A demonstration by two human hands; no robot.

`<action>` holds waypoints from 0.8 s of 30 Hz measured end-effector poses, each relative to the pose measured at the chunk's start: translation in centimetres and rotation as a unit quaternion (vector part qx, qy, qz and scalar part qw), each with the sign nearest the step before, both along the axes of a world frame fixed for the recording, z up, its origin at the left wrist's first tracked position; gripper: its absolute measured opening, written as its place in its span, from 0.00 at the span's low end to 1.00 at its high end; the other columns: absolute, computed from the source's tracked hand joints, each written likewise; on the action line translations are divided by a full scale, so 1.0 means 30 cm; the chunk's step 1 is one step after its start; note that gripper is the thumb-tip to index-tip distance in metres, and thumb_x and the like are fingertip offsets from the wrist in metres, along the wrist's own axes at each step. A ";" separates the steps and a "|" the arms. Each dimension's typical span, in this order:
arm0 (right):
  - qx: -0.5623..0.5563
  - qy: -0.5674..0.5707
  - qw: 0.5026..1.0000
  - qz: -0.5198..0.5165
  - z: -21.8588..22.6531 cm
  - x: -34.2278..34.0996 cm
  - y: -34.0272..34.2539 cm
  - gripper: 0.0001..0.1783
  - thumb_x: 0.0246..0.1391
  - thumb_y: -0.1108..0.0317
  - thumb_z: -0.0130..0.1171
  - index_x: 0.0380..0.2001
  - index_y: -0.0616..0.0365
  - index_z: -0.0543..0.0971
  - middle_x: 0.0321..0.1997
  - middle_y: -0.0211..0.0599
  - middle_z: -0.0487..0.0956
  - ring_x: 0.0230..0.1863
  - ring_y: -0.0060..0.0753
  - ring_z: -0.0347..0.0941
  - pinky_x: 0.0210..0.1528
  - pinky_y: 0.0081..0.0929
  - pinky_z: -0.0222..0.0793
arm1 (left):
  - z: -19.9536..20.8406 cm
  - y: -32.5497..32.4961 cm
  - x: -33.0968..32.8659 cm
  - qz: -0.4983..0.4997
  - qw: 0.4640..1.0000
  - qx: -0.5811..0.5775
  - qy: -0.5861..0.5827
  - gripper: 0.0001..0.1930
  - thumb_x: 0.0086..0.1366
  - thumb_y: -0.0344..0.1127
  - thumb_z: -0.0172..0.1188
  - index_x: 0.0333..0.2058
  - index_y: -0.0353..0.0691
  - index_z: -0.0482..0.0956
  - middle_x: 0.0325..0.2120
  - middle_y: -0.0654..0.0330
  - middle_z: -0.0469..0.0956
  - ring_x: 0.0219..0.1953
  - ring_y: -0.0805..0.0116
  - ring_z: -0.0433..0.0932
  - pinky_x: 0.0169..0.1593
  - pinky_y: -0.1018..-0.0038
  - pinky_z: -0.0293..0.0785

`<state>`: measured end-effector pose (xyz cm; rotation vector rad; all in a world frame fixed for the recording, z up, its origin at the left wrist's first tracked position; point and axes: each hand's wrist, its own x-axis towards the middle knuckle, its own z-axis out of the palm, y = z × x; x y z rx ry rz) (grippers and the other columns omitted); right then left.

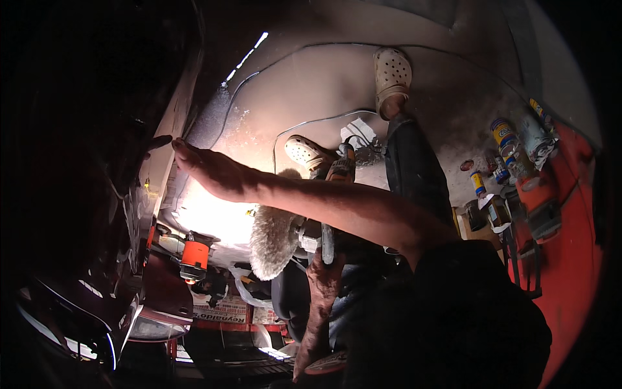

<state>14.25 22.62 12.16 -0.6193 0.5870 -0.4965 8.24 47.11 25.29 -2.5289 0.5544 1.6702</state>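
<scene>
My right arm reaches across to the left, and my right hand (pixel 210 175) has its fingers stretched out against a dark, glossy car body panel (pixel 170 123). A dark reflection shows beside the fingertips. Below that forearm, my left hand (pixel 323 275) is closed round the grey side handle (pixel 328 243) of a power polisher (pixel 341 170) with an orange and black body. Its round, fluffy wool pad (pixel 272 243) stands on edge, facing the car and apart from it. My right forearm hides part of the polisher.
A black cord (pixel 311 121) trails over the floor. I wear pale clogs (pixel 392 71). An orange and black device (pixel 194 257) stands near the car. Spray cans and bottles (pixel 504 135) stand at the right by a red surface (pixel 576 259). Bright light falls on the floor beside the car.
</scene>
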 end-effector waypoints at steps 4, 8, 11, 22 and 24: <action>0.055 0.085 0.992 -0.071 -0.247 -0.169 0.031 0.52 0.65 0.28 0.25 0.72 0.67 0.52 0.77 0.56 0.51 0.78 0.48 0.45 0.78 0.36 0.41 | 0.002 0.018 0.021 -0.058 0.996 -0.065 -0.013 0.16 0.59 0.31 0.67 0.46 0.36 0.76 0.27 0.48 0.80 0.27 0.56 0.79 0.36 0.63 0.76; -0.077 0.243 0.966 -0.042 -0.317 -0.371 0.040 0.47 0.69 0.34 0.31 0.66 0.73 0.61 0.66 0.62 0.69 0.66 0.54 0.68 0.70 0.35 0.61 | 0.055 0.003 0.030 -0.124 0.990 -0.072 -0.008 0.19 0.57 0.26 0.66 0.48 0.37 0.76 0.29 0.47 0.81 0.32 0.50 0.81 0.38 0.60 0.77; -0.104 0.221 0.969 0.047 -0.317 -0.431 0.179 0.46 0.69 0.34 0.33 0.68 0.69 0.60 0.72 0.61 0.61 0.70 0.54 0.63 0.72 0.36 0.57 | 0.090 0.013 0.073 -0.238 0.954 -0.182 0.006 0.20 0.53 0.24 0.66 0.45 0.37 0.75 0.27 0.47 0.80 0.33 0.46 0.81 0.39 0.59 0.77; 0.216 -0.021 0.965 0.151 0.125 -0.514 0.277 0.34 0.72 0.43 0.39 0.58 0.66 0.72 0.58 0.32 0.77 0.57 0.22 0.71 0.64 0.21 0.62 | 0.527 -0.069 0.042 -0.187 0.964 -0.190 -0.008 0.14 0.52 0.24 0.64 0.40 0.38 0.77 0.31 0.49 0.82 0.30 0.60 0.82 0.37 0.66 0.77; 0.039 0.051 0.989 0.131 0.188 -0.579 0.288 0.27 0.73 0.53 0.40 0.63 0.65 0.68 0.65 0.34 0.72 0.64 0.25 0.66 0.67 0.23 0.59 | 0.579 -0.084 -0.001 -0.144 0.965 -0.217 -0.003 0.14 0.53 0.24 0.62 0.40 0.37 0.78 0.30 0.49 0.82 0.29 0.64 0.80 0.37 0.68 0.76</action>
